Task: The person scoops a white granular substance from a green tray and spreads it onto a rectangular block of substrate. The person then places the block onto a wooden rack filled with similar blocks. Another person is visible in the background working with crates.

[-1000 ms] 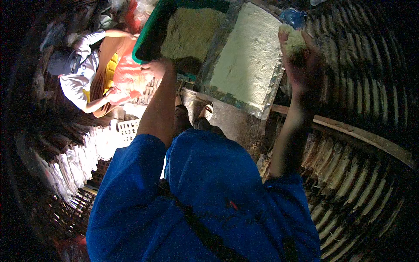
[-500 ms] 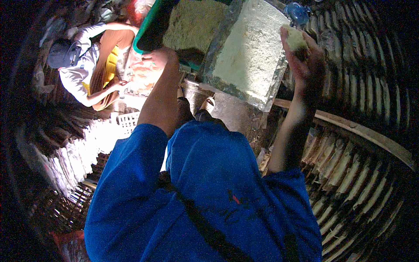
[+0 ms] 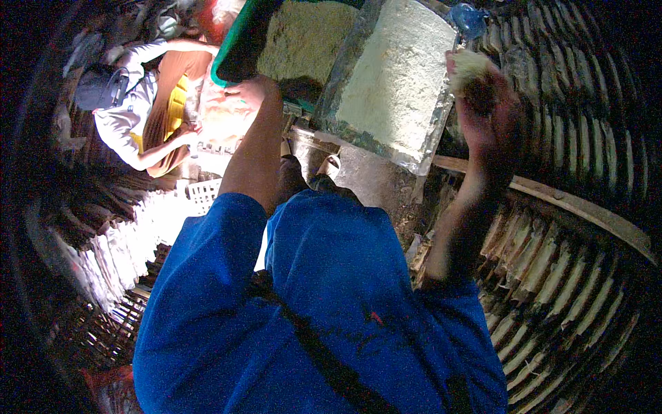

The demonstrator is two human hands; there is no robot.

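My right hand (image 3: 487,114) is raised beside the right edge of a shallow tray (image 3: 429,157), its fingers closed around a pale, crumbly clump (image 3: 471,66). The tray is lined with clear plastic and holds a layer of off-white crumbly material (image 3: 396,76). My left hand (image 3: 249,90) is bent at the wrist next to the lower corner of a green tub (image 3: 219,63). Glare and the angle hide most of its fingers, so I cannot make out a grip. Darker, yellowish crumbs (image 3: 300,45) lie inside the tub.
A person (image 3: 127,103) in a cap sits at the left, near brightly lit reddish plastic (image 3: 224,114). Rows of pale, slab-like packets (image 3: 552,262) line the right side, with a wooden rail (image 3: 579,210) between them. More packets (image 3: 110,259) and a white basket (image 3: 203,193) stand at left. A blue plastic bag (image 3: 469,21) lies beyond the tray.
My right hand has shifted slightly down and to the right, still with the pale clump, which now shows higher on the fingers. My left hand has stayed about where it was.
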